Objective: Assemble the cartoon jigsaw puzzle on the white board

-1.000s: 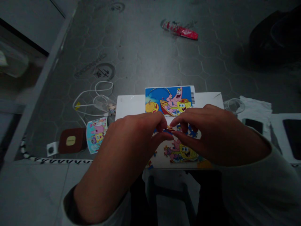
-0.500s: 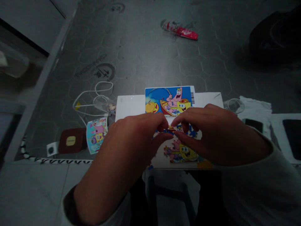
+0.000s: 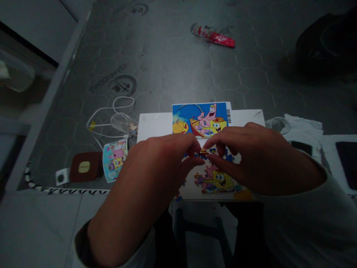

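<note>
My left hand (image 3: 170, 158) and my right hand (image 3: 251, 158) meet over a white surface, fingertips nearly touching. Between them is a small jigsaw puzzle piece (image 3: 203, 152) with red and blue on it, and both hands pinch it by its edges. Just below lies a joined section of puzzle (image 3: 219, 181) showing a yellow sponge character and pink parts. Other loose pieces are partly hidden under my fingers. Beyond my hands a picture card (image 3: 200, 121) shows a pink starfish and the sponge in a boat.
A white box top (image 3: 154, 123) bears the puzzle. To its left are a cartoon card (image 3: 114, 160), a brown case (image 3: 86, 167) and a white cable (image 3: 96, 108). A phone (image 3: 301, 147) and crumpled paper (image 3: 305, 126) lie right. A red wrapper (image 3: 223, 40) lies on the floor.
My right hand has shifted very slightly to the right. Both hands keep their pinch at the same spot, and the things around are unmoved.
</note>
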A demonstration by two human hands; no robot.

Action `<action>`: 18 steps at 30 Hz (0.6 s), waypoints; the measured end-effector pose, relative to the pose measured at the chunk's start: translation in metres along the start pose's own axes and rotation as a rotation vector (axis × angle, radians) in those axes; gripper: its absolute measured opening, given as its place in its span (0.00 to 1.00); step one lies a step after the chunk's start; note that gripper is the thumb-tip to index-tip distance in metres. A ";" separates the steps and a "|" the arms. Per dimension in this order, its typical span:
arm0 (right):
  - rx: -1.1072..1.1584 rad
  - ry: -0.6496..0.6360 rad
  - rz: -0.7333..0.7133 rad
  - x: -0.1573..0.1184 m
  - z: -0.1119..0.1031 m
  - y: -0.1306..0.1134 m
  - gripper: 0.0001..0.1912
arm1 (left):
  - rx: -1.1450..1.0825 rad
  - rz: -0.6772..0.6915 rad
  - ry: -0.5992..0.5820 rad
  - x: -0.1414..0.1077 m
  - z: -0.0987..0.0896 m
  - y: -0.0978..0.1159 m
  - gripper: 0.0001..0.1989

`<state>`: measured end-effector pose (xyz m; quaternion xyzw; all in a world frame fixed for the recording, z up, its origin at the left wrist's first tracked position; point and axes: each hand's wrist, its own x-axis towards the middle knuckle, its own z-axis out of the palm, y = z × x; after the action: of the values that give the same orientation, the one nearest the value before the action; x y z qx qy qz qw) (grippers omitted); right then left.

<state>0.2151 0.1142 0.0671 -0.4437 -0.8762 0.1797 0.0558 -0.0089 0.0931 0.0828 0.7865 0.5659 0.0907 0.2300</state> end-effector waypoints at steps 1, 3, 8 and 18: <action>0.003 0.007 -0.008 0.000 0.000 0.001 0.11 | -0.009 0.004 0.000 0.000 0.000 0.000 0.04; 0.005 0.017 -0.020 0.000 0.000 0.002 0.12 | -0.015 0.004 -0.002 -0.001 -0.001 -0.001 0.04; 0.001 0.023 -0.025 -0.001 0.000 0.003 0.12 | -0.006 0.026 0.018 -0.002 0.001 -0.002 0.05; 0.025 0.059 -0.049 -0.001 0.000 0.005 0.10 | 0.021 0.048 0.019 -0.002 0.000 -0.001 0.04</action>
<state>0.2197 0.1159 0.0650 -0.4263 -0.8825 0.1761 0.0917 -0.0106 0.0913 0.0830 0.8012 0.5500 0.0979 0.2143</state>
